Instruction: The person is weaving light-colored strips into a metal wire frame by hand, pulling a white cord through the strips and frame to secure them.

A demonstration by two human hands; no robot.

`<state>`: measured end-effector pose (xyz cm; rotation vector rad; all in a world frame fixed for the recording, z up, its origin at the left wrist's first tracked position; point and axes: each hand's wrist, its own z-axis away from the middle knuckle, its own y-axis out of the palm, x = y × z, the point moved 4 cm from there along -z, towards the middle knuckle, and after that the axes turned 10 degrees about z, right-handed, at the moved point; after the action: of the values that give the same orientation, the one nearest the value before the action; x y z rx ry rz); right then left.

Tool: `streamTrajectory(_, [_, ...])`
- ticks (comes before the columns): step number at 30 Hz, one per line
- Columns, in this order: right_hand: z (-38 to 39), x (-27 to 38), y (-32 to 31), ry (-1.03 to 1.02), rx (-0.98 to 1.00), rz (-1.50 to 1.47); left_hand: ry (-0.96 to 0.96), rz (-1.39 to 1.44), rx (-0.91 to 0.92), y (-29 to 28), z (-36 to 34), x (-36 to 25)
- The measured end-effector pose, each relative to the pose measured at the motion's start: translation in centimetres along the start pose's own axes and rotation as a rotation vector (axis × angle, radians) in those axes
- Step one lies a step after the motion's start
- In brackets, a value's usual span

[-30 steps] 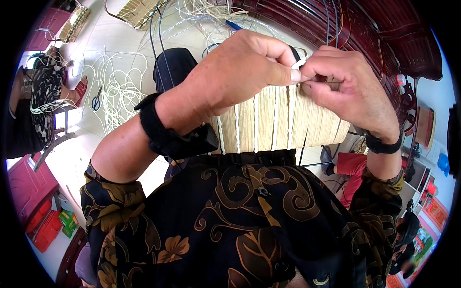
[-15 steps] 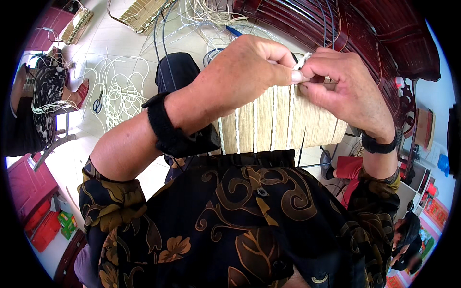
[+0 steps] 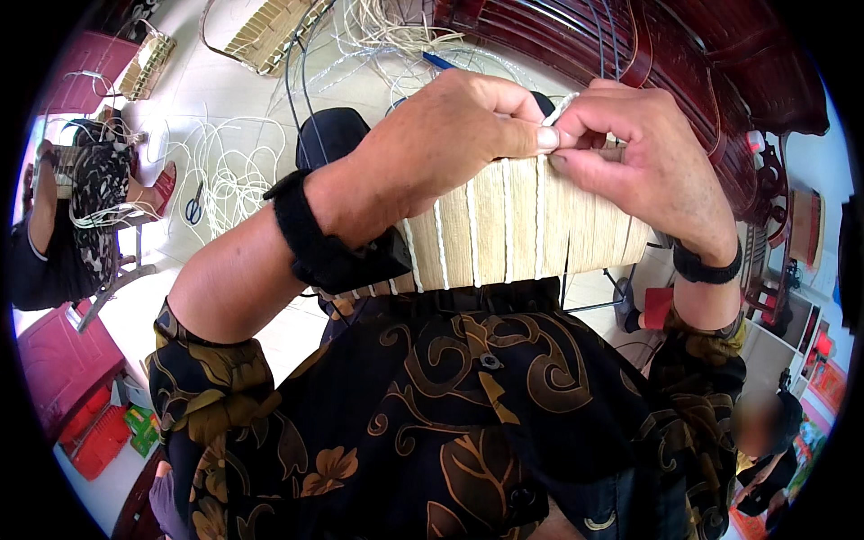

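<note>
Across my lap lies a woven basket piece [image 3: 490, 234], its beige cord wound closely over a dark wire frame. Several white cords cross its face as raised lines. At its far edge my left hand [image 3: 450, 130] is closed, thumb and forefinger pinching a white cord [image 3: 562, 104]. My right hand [image 3: 641, 153] is beside it, fingertips almost touching the left thumb, pinched on the same cord where a short twisted length stands up. The exact crossing of the cord is partly hidden by the fingers. A black band sits on each wrist.
Loose pale cords [image 3: 229, 184] and blue-handled scissors [image 3: 194, 205] lie on the tiled floor at left. Another woven piece [image 3: 270, 36] stands at the back. Dark red wooden furniture [image 3: 693, 67] fills the far right. Another person [image 3: 99, 189] sits at far left.
Both hands stay pinched at the edge and have shifted slightly left. The view has turned a little; the hold on the cord looks the same.
</note>
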<state>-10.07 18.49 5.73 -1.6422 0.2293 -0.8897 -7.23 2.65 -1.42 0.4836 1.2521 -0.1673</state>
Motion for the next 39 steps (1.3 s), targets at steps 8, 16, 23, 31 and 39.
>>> streamTrajectory(8, [0.0, -0.2, 0.0, -0.044, -0.028, 0.052, -0.048, 0.047, -0.014, 0.1, -0.2, 0.1])
streamTrajectory(16, [-0.3, 0.3, -0.1, -0.213, -0.270, 0.114, -0.229, 0.174, 0.030, -0.2, -0.8, 0.8])
streamTrajectory(23, [-0.7, -0.4, 1.2, -0.075, -0.065, 0.182, -0.227, 0.054, -0.046, -0.2, -1.3, 0.9])
streamTrajectory(31, [-1.0, 0.5, 0.4, -0.128, 0.050, 0.386, 0.193, -0.372, -0.154, 0.7, 0.2, -1.3])
streamTrajectory(39, [-1.7, -1.1, 1.3, -0.244, 0.085, 0.419, 0.200, -0.359, -0.085, 0.6, 1.2, -1.5])
